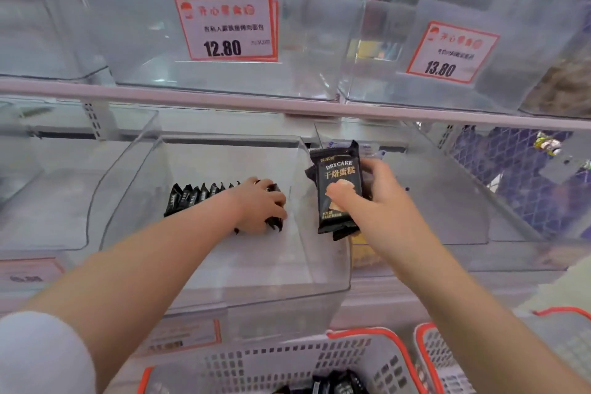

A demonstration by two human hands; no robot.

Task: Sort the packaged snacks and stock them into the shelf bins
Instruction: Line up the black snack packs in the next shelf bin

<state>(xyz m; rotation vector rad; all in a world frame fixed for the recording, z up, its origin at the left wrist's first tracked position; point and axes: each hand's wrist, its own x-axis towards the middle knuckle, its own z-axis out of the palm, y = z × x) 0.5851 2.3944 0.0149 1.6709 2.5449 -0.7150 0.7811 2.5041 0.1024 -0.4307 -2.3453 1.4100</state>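
Inside the clear middle bin (319,278) on the lower shelf, a row of black snack packs (195,195) stands on edge. My left hand (260,206) reaches into that bin and grips a black pack (275,223) at the right end of the row. Over the bin's right wall, my right hand (367,201) holds a small stack of black DRYCAKE packs (337,166), thumb pressed on the front one. More black packs (339,384) lie in the white basket (287,358) below.
Clear bins (224,80) with red price cards 12.80 (225,27) and 13.80 (451,53) fill the upper shelf. Other clear bins flank the middle one, left (48,201) and right (463,201). A second white basket (441,361) with a red rim stands at the bottom right.
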